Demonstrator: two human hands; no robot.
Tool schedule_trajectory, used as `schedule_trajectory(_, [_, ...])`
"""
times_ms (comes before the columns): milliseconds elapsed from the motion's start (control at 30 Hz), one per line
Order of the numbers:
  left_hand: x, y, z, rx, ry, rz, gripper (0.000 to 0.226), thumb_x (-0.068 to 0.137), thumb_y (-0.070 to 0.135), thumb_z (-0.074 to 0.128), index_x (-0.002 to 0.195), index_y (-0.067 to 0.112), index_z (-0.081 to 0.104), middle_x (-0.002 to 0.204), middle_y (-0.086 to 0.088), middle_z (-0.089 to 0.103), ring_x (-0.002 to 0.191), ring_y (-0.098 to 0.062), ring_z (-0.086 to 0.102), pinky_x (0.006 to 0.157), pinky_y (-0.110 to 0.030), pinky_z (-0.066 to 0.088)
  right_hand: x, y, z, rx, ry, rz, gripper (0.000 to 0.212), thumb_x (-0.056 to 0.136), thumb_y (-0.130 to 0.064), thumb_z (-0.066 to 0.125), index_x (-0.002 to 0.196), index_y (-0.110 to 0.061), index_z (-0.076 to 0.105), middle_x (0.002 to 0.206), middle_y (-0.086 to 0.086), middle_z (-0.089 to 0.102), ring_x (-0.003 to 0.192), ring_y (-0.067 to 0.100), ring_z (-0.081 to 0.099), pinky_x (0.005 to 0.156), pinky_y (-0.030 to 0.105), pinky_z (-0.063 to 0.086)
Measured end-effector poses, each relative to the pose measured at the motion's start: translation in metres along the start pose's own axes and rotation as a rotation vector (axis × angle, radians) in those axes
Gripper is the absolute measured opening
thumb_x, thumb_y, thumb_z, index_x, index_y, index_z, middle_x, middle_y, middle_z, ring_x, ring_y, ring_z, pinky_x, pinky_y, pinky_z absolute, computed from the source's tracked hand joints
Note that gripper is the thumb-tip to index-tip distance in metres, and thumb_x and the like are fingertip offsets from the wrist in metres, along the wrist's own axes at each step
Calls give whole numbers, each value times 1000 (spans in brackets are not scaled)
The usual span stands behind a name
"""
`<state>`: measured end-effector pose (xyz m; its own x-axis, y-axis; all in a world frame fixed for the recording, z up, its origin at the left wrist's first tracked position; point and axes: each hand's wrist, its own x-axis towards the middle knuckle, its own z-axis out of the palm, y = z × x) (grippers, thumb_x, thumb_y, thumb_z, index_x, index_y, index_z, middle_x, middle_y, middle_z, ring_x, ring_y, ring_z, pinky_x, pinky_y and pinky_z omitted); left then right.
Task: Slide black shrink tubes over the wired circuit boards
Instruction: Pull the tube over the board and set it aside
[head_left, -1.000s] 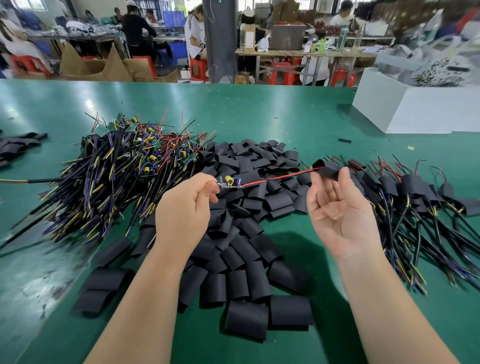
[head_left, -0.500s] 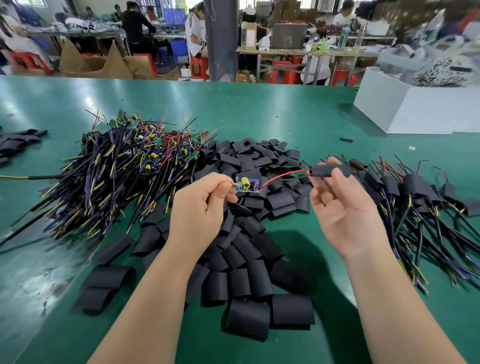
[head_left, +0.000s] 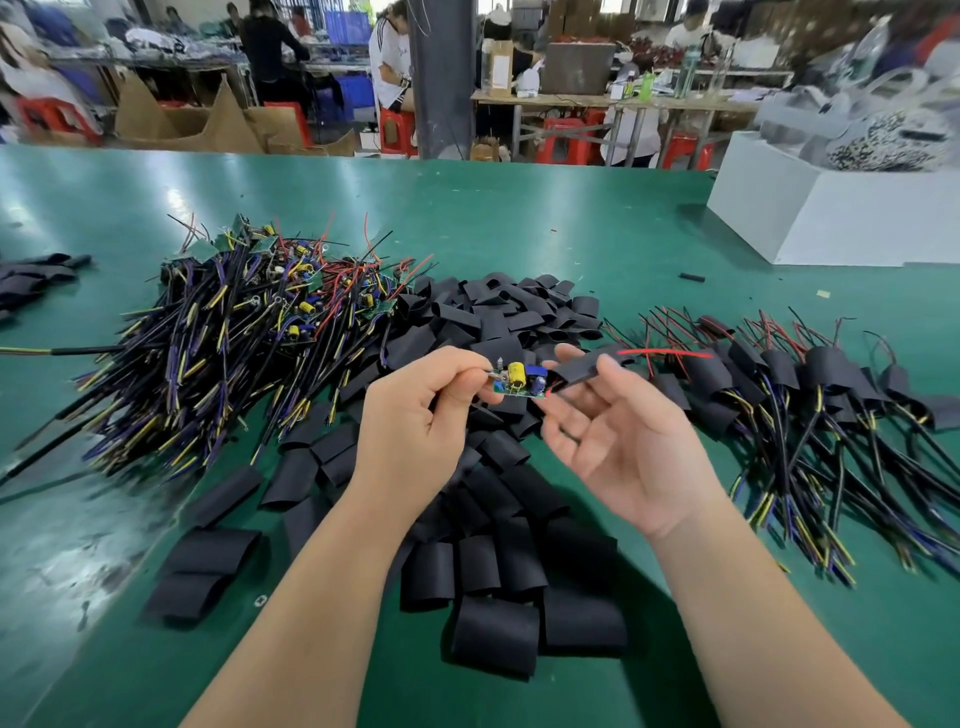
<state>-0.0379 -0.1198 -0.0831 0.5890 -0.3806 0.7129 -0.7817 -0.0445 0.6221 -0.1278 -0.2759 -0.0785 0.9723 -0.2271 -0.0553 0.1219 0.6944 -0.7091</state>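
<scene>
My left hand (head_left: 415, 415) pinches the left end of a small green circuit board (head_left: 517, 382) carrying a yellow capacitor. Just right of the board, my right hand (head_left: 618, 441) pinches a flat black shrink tube (head_left: 584, 366) between thumb and fingers, palm up. The board's red wire (head_left: 665, 353) runs through the tube and sticks out of its right end. The tube's mouth sits at the board's right edge. A heap of loose black shrink tubes (head_left: 483, 519) lies on the table beneath both hands.
Bare wired boards (head_left: 249, 332) are piled at the left, and tubed ones (head_left: 810, 415) lie at the right on the green table (head_left: 571, 234). A white box (head_left: 831, 218) stands at the back right. A small piece of black tube (head_left: 692, 277) lies near it.
The tube has slid left along the red wire until it reached the board. My two hands have come closer together, and the wire now pokes out of the tube's right end.
</scene>
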Motion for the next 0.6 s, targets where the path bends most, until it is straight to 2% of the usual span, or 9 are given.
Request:
schedule_trajectory(100, [0, -1, 0, 15, -6, -32, 19, 98, 22, 47, 89, 23, 64, 74, 18, 65, 49, 2, 44, 49, -8, 28, -1, 4, 4, 57, -51, -30, 25, 78, -23, 69, 103, -18, 72, 98, 4, 74, 85, 17, 72, 68, 26, 57])
schedule_trajectory(200, [0, -1, -1, 14, -13, -56, 17, 97, 28, 46, 89, 30, 61, 78, 16, 68, 45, 0, 42, 46, -8, 27, -3, 3, 4, 13, -90, -118, 26, 78, -17, 69, 104, -16, 66, 109, 6, 72, 85, 14, 71, 70, 26, 57])
schedule_trajectory(300, [1, -1, -3, 14, -15, -89, 19, 97, 26, 48, 88, 39, 59, 77, 18, 67, 45, -4, 43, 46, -11, 29, -3, 2, 4, -89, -82, -200, 22, 78, -8, 60, 95, -16, 72, 107, 8, 73, 84, 15, 71, 70, 24, 56])
schedule_trajectory(433, [3, 1, -5, 10, -1, -90, 23, 96, 23, 47, 86, 41, 57, 76, 27, 62, 51, -13, 45, 46, -17, 31, -5, 0, 0, -282, -44, -269, 32, 69, 1, 65, 97, -13, 70, 98, 13, 70, 82, 20, 70, 71, 26, 56])
schedule_trajectory(500, [3, 1, -4, -5, -2, -100, 21, 96, 22, 47, 87, 37, 59, 77, 25, 65, 51, -24, 44, 46, -28, 34, -6, -1, 0, -341, -55, -264, 38, 68, 1, 66, 104, -10, 64, 91, 8, 73, 82, 19, 71, 69, 24, 56])
schedule_trajectory(600, [2, 0, -2, -21, -3, -118, 22, 95, 22, 47, 87, 38, 59, 81, 22, 69, 47, -23, 41, 46, -30, 35, -9, -1, 3, -316, -64, -229, 40, 66, -7, 70, 105, -9, 61, 90, 6, 75, 86, 21, 73, 62, 21, 56])
